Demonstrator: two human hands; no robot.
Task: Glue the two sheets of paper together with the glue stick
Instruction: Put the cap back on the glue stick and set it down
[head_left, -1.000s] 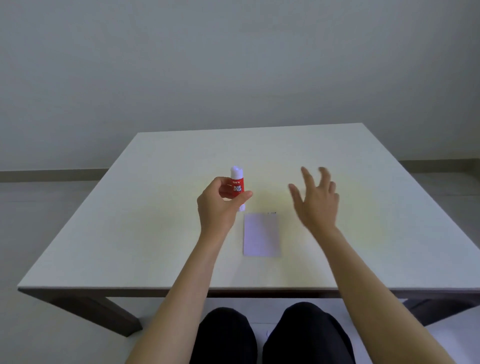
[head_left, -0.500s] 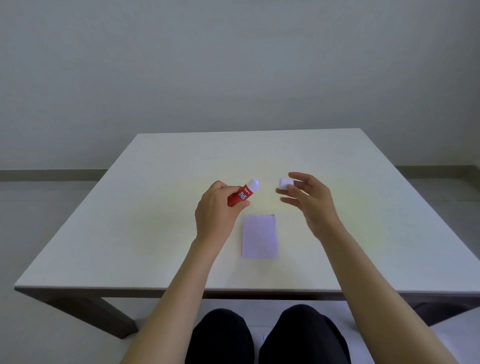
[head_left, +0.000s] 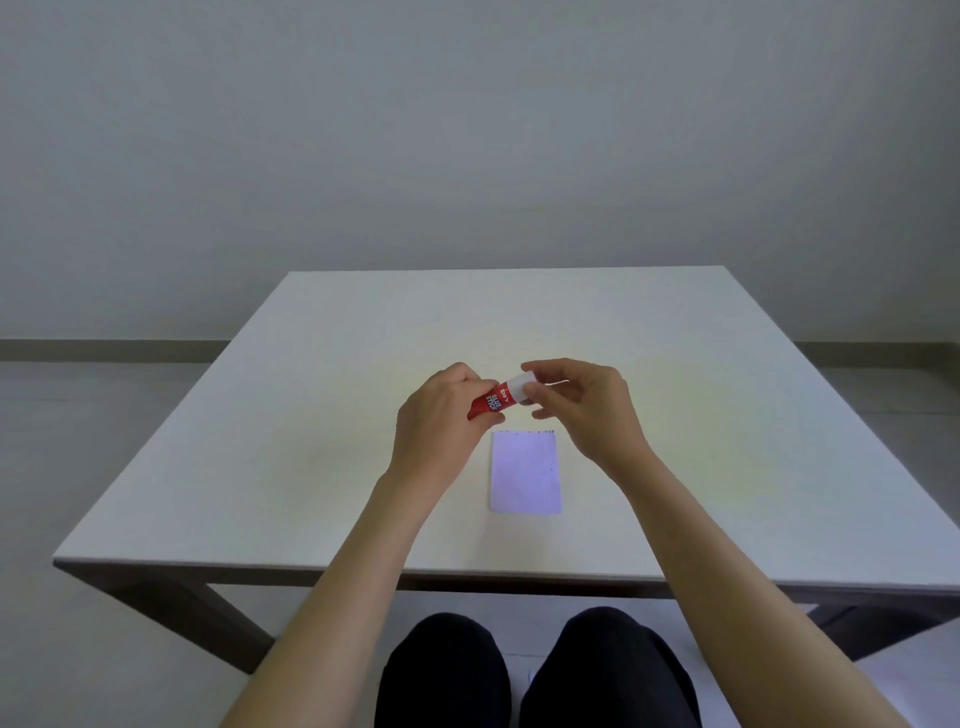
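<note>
A red glue stick (head_left: 491, 402) with white lettering is held above the table, tilted up to the right. My left hand (head_left: 435, 423) is closed around its lower body. My right hand (head_left: 589, 408) pinches the white cap (head_left: 518, 388) at the stick's upper end with thumb and fingertips. A pale lilac rectangle of paper (head_left: 525, 474) lies flat on the table just below and in front of both hands. I see only one outline, so I cannot tell whether a second sheet lies under it.
The white table (head_left: 291, 431) has its near edge above my dark-clothed knees (head_left: 519, 675). A grey wall and a dark skirting board run behind it. Nothing else lies on the table top.
The right hand, which held the white cap apart from the stick half a second ago, has moved left to the stick's tip. The left hand tilted the stick from upright.
</note>
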